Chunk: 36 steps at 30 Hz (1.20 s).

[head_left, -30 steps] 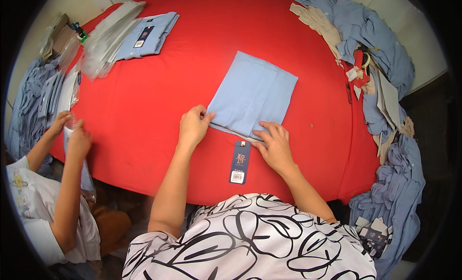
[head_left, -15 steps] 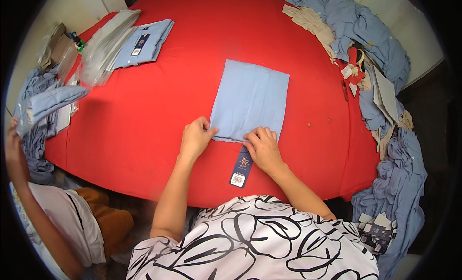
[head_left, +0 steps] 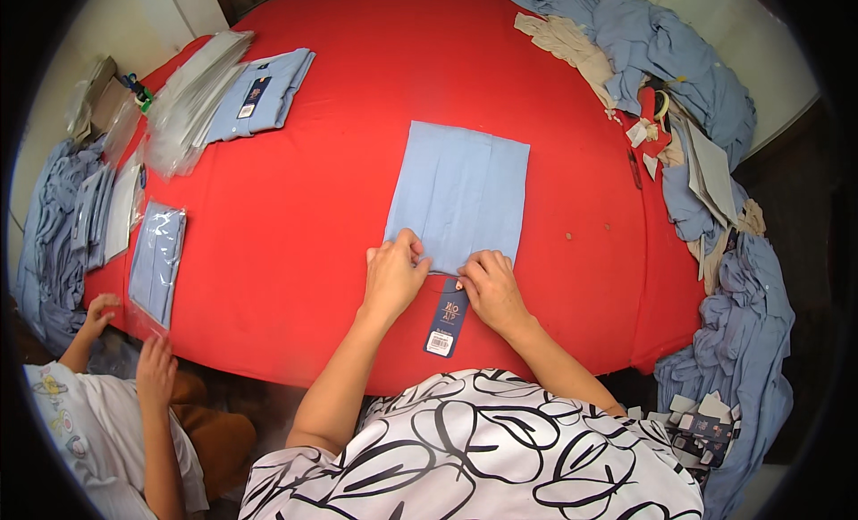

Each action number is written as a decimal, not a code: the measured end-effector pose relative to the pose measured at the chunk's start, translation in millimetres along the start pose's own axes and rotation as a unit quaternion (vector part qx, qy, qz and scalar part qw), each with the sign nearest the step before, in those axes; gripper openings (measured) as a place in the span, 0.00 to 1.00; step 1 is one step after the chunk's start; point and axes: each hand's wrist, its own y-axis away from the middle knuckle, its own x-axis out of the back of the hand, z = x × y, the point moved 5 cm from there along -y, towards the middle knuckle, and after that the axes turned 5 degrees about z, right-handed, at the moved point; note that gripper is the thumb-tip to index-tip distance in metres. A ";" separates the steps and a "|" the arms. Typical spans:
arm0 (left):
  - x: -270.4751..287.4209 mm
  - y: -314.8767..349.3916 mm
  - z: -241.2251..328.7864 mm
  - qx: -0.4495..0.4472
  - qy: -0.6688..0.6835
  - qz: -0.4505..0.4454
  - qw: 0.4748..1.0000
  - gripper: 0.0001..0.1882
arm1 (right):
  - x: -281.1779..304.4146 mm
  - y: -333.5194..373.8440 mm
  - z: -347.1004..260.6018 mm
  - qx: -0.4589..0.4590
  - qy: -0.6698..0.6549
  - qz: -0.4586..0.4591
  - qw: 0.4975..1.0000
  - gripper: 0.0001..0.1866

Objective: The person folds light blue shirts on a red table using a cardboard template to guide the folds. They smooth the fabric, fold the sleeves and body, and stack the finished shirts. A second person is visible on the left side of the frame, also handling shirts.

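At the left of the red cloth-covered counter [head_left: 295, 216], a co-worker's hand [head_left: 157, 368] was by a glossy clear bag [head_left: 157, 261] with folded blue cloth inside. Beyond lay a fan of clear sleeves [head_left: 192, 104] and a folded shirt [head_left: 255, 100]. At mid-counter, the fingers of the left hand [head_left: 396, 274] pinched the near edge of a folded blue garment [head_left: 460, 194]. Its long axis ran away from the person, the far end leaning slightly right. It was a flat, matte, pale blue rectangle with lengthwise creases. A stiff navy tag [head_left: 447, 316], narrow and white-labelled, pointed toward the person from that edge. The fingers of the right hand [head_left: 493, 292] were clamped there too, beside the tag. Rumpled blue cloth [head_left: 670, 55] was heaped far right.
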 end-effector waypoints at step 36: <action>10.4 14.3 -45.7 -0.010 0.258 0.094 0.961 0.27 | 27.3 34.9 32.5 -0.029 0.048 0.057 0.997 0.16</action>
